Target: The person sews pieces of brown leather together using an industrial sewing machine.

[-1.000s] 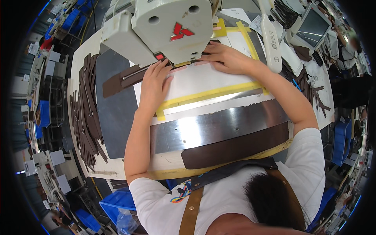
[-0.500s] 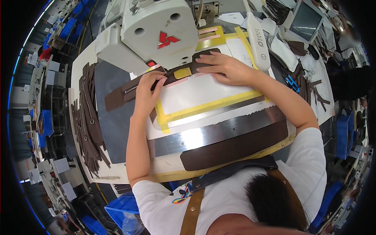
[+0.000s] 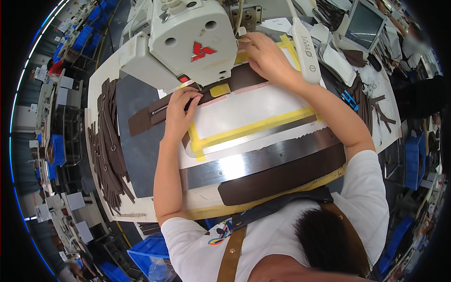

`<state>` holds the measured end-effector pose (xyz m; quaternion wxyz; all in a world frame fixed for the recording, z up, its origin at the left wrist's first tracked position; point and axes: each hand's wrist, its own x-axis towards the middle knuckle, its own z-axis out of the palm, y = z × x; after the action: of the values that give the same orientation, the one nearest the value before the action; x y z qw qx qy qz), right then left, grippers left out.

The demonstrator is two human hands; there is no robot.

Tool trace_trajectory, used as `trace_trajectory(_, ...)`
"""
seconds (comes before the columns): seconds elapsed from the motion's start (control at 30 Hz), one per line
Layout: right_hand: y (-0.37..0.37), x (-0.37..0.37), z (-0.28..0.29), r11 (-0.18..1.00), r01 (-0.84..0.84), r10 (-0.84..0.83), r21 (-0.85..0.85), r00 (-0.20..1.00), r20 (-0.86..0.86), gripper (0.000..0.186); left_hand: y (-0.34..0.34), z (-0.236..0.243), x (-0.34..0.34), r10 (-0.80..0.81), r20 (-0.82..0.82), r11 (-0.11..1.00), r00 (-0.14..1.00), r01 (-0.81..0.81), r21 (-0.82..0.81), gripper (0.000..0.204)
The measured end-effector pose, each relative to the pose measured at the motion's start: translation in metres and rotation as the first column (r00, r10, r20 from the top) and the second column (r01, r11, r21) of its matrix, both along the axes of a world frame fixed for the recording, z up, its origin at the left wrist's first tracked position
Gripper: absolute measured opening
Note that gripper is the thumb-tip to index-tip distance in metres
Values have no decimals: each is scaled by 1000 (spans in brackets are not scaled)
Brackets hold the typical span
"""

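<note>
A long dark-brown fabric strip with a zipper (image 3: 143,120) lies slantwise under the white sewing machine head (image 3: 195,51). Bent over its middle, my left hand (image 3: 177,113) has thumb and fingers drawn together at the strip's near edge. A small yellow patch (image 3: 219,90) sits on the strip just right of those fingers. My right hand (image 3: 270,61) is beyond the strip's right part, fingers stretched toward the far side beside the machine head; its fingertips are partly hidden. Below the strip lies a white template sheet (image 3: 249,110) edged with yellow tape.
A metal bar (image 3: 256,162) crosses the near table, with a brown panel (image 3: 282,176) in front. Brown zipper strips (image 3: 110,145) are heaped at left, more (image 3: 359,98) at right. A white controller (image 3: 305,51) hangs right of the machine; a monitor (image 3: 364,26) stands behind it.
My right hand has lifted off the strip's right part and moved away from me, toward the machine's far side. My left hand stays at the strip, with little movement.
</note>
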<state>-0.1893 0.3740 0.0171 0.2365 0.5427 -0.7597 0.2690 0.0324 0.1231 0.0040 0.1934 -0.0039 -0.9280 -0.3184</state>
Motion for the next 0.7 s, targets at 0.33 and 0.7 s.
trace_trajectory(0.33, -4, -13, -6, 992, -46, 44, 113, 999, 19, 42, -4, -7, -1, 96, -117, 976, 988, -117, -186, 23)
trace_trajectory(0.7, 2, -20, -9, 991, 9, -13, 131, 999, 30, 48, -9, -18, -6, 171, -65, 984, 983, -167, 64, 21)
